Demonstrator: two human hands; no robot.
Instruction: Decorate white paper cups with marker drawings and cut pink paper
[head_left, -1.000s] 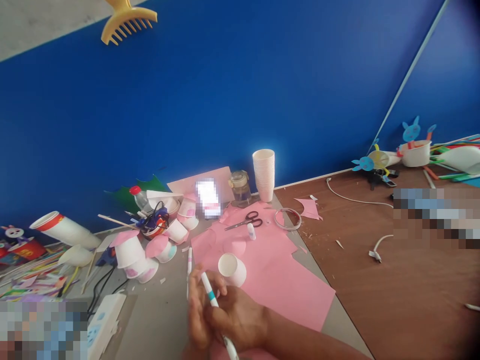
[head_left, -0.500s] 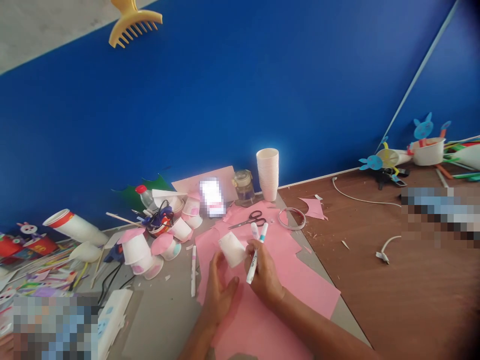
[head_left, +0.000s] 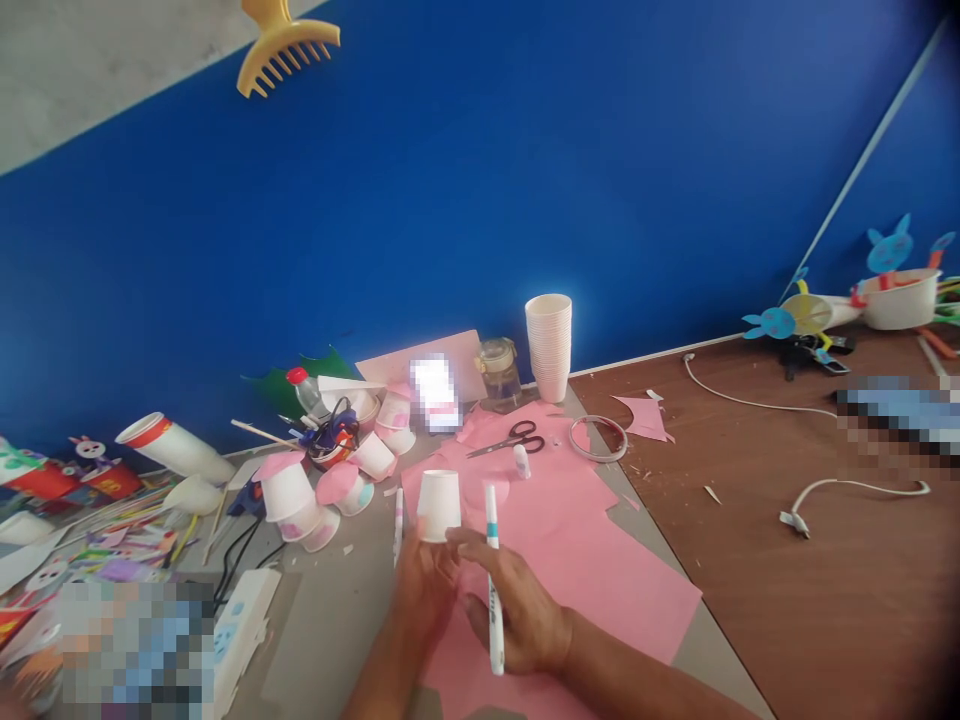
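My left hand, somewhat blurred, holds a small white paper cup upside down by its rim. Close beside it, my right hand is closed round a white marker with a teal band, its banded end pointing up. Fingertips of the right hand reach toward the cup's lower edge; whether they touch it I cannot tell. Beneath both hands spreads pink paper. Beyond them on it lie dark-handled scissors and a short white glue stick or cap. Another white marker lies left of the cup.
A tall stack of paper cups stands by the blue wall, next to a lidded jar and a lit phone. A tape roll lies right. Pink-topped cups and a power strip are on the left.
The cup has turned from tilted to upside down and upright in my left hand. My right hand has lowered, and the marker now points more steeply up. The view has shifted slightly left.
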